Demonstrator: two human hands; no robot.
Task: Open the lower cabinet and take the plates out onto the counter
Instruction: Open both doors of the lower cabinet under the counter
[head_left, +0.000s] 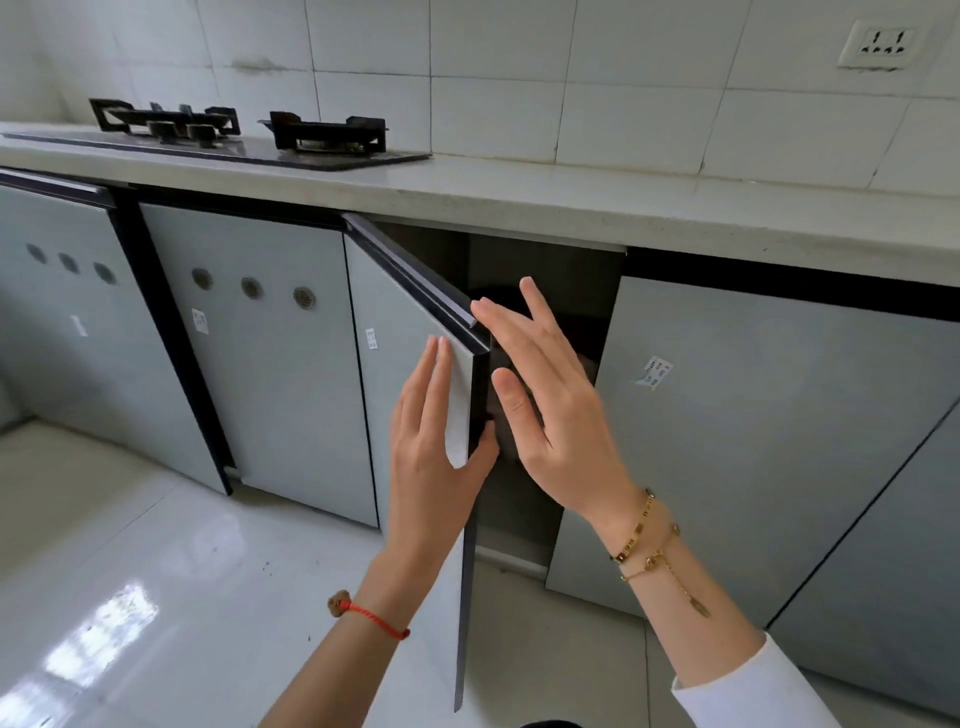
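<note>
Running along the tiled wall (519, 78), the pale worktop (571, 208) carries a black two-burner gas hob (234, 137) at its left end, and a wall socket (878, 44) sits high to the right. Below it hangs a row of grey lower cabinet fronts: a closed door with three round vents (254, 332) to the left and a closed plain door (753, 441) to the right, each bearing a small sticker. Between them the cabinet door (400, 332), hinged on its left, stands swung partly out toward the viewer, its long axis vertical and its dark free edge facing the camera, partly blocking the view into the opening. The left hand (431, 457), a red cord at the wrist, lies with straight, close-set fingers flat on the door's outer face, thumb hooked round the free edge. The right hand (550, 405), wearing gold bracelets, is spread with fingers straight, held just beside the door's top corner and inner side; whether it touches is unclear. The cabinet interior (540, 322) is dark, and plates cannot be made out inside. A glossy white floor (156, 571) reflects light below.
</note>
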